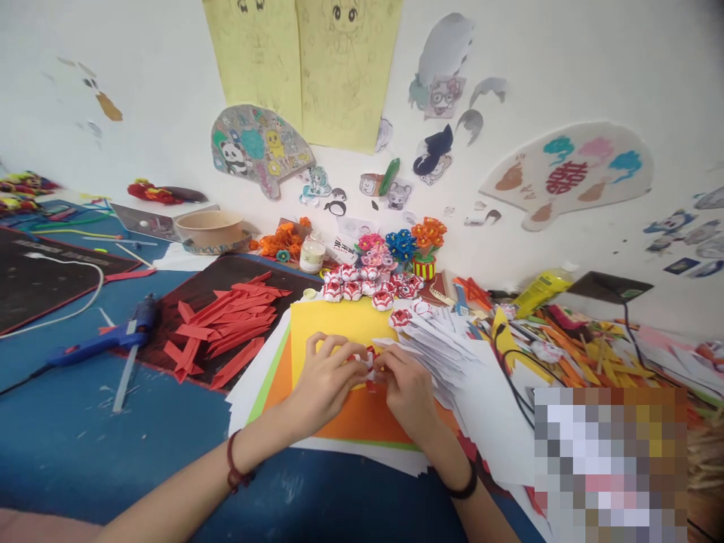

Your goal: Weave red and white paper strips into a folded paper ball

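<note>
Small red-and-white folded paper piece (369, 365) pinched between both hands at picture centre, just above a stack of coloured sheets (362, 415). Left hand (325, 381) at 9 o'clock of the piece, fingers (333, 347) curled and pressed onto it; right hand (408, 388) at 3 o'clock, fingers bent and nipping its other edge. One dark bracelet on each wrist.

At 12 o'clock, a cluster of finished red-and-white paper balls (370, 286), roughly a dozen, exact count unclear. Behind these, three paper flower bunches (403, 245): pink, blue, orange. One small glue bottle (311, 254) at 11 o'clock. At 2 o'clock, a fanned heap of white paper strips (441, 339), too many to count. At 10 o'clock, a pile of red paper strips (223, 328) on a dark mat. One blue glue gun (105, 339) at 9 o'clock, well apart. One bowl (210, 226) further back. One yellow tube (543, 290) at 2 o'clock.

Blue desk (141, 430), crowded. White wall (566, 68) behind, hung with two yellow drawings, two paper fans and many cartoon cut-outs.
</note>
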{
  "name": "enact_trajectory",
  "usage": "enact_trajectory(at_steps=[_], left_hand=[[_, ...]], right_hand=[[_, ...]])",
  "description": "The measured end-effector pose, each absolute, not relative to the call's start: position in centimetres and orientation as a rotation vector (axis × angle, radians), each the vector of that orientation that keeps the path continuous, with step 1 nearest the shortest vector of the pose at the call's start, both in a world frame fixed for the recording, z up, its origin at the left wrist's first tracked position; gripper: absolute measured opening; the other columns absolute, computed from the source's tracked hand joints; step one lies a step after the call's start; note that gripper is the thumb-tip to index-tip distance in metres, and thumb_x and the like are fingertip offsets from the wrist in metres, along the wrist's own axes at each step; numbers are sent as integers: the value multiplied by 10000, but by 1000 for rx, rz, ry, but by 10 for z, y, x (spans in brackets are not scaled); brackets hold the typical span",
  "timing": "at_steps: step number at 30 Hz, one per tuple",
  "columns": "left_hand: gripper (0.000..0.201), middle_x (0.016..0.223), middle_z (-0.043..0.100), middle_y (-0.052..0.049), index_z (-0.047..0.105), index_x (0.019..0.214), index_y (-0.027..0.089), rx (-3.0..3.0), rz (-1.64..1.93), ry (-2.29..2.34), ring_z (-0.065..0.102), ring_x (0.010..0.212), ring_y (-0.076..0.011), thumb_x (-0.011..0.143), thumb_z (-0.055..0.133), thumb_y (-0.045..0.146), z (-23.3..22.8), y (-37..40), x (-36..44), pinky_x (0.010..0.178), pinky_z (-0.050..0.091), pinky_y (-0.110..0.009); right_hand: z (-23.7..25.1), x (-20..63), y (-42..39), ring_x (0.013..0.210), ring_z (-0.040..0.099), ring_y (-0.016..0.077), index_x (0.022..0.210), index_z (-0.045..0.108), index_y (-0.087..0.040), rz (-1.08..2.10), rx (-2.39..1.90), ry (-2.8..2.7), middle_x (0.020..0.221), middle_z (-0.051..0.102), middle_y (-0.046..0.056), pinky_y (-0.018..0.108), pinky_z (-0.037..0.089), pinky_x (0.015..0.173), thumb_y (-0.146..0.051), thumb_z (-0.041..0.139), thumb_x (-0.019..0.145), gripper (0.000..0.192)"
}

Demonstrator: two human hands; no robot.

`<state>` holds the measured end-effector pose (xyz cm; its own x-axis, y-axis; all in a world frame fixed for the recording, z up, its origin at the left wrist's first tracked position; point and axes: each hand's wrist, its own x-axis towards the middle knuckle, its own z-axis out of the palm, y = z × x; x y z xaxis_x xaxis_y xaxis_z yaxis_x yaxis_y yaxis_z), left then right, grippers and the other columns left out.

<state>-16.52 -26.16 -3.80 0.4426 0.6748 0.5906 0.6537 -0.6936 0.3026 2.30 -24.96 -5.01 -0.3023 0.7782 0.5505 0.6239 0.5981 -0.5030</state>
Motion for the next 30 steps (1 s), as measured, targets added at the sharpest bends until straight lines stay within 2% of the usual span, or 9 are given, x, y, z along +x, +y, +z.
enact_trajectory(at_steps=[4, 7, 9, 14, 18, 22, 26, 30], left_hand=[[181, 1106, 638, -50, 632, 918, 203, 2480, 1094, 1366, 493, 1011, -213, 996, 470, 224, -37, -260, -163, 903, 309, -411], [159, 1143, 608, -62, 615, 939, 195, 2422, 1166, 1446, 485, 1036, -214, 996, 468, 217, -39, -260, -162, 906, 324, -403], [145, 1169, 593, -73, 604, 946, 189, 2414, 1184, 1482, 478, 1048, -221, 989, 466, 202, -40, -260, -162, 905, 329, -409], [132, 1160, 598, -64, 602, 939, 196, 2437, 1097, 1436, 488, 1050, -223, 980, 478, 215, -35, -261, -163, 903, 327, -416], [117, 1128, 614, -46, 627, 906, 210, 2419, 1083, 1396, 495, 1028, -220, 957, 550, 283, -26, -262, -166, 894, 314, -417], [119, 1106, 625, -32, 651, 882, 221, 2391, 1102, 1404, 496, 1015, -218, 938, 597, 311, -20, -262, -167, 895, 298, -423], [153, 1114, 632, -19, 646, 842, 217, 2389, 1081, 1396, 496, 1019, -212, 958, 567, 279, -19, -260, -165, 892, 294, -422], [163, 1127, 630, -23, 642, 834, 210, 2401, 1073, 1422, 498, 1019, -208, 960, 556, 268, -20, -258, -165, 889, 305, -419]], right_hand=[[-47, 23, -253, 625, 561, 132, 890, 620, -199, 227, -1168, -1821, 797, 644, 5, 239, 419, 585, -218, 583, 923, 53], [-47, 21, -259, 569, 546, 125, 787, 622, -203, 132, -1123, -1848, 691, 617, -8, 244, 396, 553, -397, 624, 921, 236], [-49, 18, -262, 568, 566, 132, 808, 646, -199, 1, -1100, -1975, 678, 630, 2, 259, 377, 550, -444, 594, 937, 281], [-55, 12, -264, 499, 532, 132, 749, 626, -193, -227, -1112, -2079, 580, 581, -8, 283, 317, 525, -329, 480, 1001, 322], [-54, 11, -263, 553, 565, 150, 812, 634, -188, -263, -1137, -2095, 638, 612, 14, 291, 325, 538, -292, 443, 997, 286], [-54, 12, -263, 564, 565, 153, 820, 637, -195, -307, -1134, -2119, 665, 628, 17, 300, 322, 550, -279, 463, 993, 259], [-53, 14, -263, 592, 577, 161, 844, 637, -191, -388, -1132, -2090, 659, 623, 14, 316, 315, 565, -286, 520, 977, 201], [-48, 15, -263, 562, 541, 150, 795, 608, -184, -579, -1024, -2135, 621, 595, 6, 329, 298, 550, -217, 537, 968, 190]])
